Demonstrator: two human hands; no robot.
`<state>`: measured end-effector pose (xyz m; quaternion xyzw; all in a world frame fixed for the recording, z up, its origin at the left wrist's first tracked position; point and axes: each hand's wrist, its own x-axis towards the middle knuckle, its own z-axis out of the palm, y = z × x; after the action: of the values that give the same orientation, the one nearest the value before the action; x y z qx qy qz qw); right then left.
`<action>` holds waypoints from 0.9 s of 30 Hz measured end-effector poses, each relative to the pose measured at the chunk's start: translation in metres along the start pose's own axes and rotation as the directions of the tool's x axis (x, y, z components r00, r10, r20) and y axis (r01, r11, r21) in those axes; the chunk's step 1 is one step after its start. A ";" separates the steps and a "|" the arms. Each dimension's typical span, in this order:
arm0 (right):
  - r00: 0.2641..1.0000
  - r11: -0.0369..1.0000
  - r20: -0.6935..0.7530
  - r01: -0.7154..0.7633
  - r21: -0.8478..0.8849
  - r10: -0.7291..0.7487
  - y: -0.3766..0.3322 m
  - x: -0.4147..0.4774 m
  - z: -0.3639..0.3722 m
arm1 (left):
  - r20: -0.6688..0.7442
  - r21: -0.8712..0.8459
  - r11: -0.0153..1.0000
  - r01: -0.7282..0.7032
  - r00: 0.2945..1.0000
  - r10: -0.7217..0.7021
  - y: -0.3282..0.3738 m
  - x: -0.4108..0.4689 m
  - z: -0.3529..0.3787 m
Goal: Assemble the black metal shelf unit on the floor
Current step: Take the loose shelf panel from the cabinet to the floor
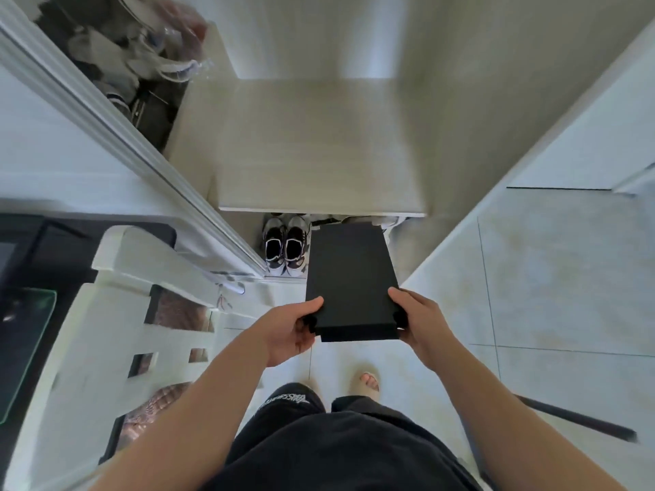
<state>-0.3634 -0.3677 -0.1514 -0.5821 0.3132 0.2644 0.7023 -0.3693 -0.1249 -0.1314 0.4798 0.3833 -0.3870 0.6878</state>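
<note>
The black shelf (349, 278) is held above the floor (549, 278), its near corners gripped by the left hand (292, 329) and the right hand (421, 324). It could be dropped onto the shoes (286, 249), because only one end is held.

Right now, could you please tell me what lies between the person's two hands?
In the head view, the near end of the black shelf panel fills that stretch; the left hand and the right hand grip its opposite edges.
</note>
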 end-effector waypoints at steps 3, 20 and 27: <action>0.999 0.999 -0.046 -0.027 0.018 0.028 0.030 -0.024 -0.001 | 0.013 0.028 0.999 0.026 1.000 -0.026 -0.028 -0.011 -0.008; 0.915 0.966 -0.360 -0.097 0.240 0.181 0.255 -0.179 0.008 | 0.095 0.390 0.892 0.228 0.954 -0.285 -0.204 -0.039 -0.084; 0.860 0.916 -0.401 -0.164 0.367 0.315 0.319 -0.206 -0.035 | 0.062 0.488 0.821 0.298 0.926 -0.373 -0.272 -0.028 -0.060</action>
<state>-0.7395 -0.3456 -0.2097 -0.4616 0.5770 0.1540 0.6560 -0.6352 -0.1282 -0.2199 0.5251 0.3020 -0.6194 0.4994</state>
